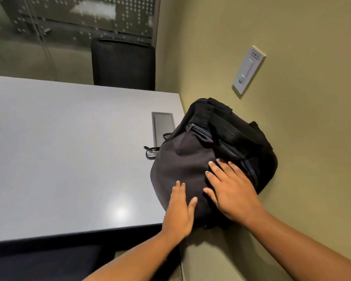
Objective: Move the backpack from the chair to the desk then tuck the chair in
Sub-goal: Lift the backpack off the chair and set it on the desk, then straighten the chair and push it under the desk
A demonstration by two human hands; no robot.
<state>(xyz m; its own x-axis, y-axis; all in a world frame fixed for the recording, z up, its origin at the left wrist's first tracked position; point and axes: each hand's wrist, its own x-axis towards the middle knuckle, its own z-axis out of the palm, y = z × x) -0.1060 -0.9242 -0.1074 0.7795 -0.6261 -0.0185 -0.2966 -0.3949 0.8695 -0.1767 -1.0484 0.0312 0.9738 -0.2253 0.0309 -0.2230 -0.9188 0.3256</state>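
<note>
A dark grey and black backpack (190, 155) lies on the right end of the pale grey desk (69, 149), pressed against the olive wall. My left hand (179, 211) rests flat on the bag's near lower edge, fingers apart. My right hand (229, 189) lies flat on the bag's front panel, fingers spread, gripping nothing. A dark shape (49, 262) shows below the desk's front edge at the bottom left; I cannot tell whether it is the chair.
A black chair back (123, 63) stands beyond the desk's far edge. A grey cable hatch (161, 126) is set into the desk beside the bag. A white wall switch plate (248, 72) sits above the bag. Frosted glass fills the background.
</note>
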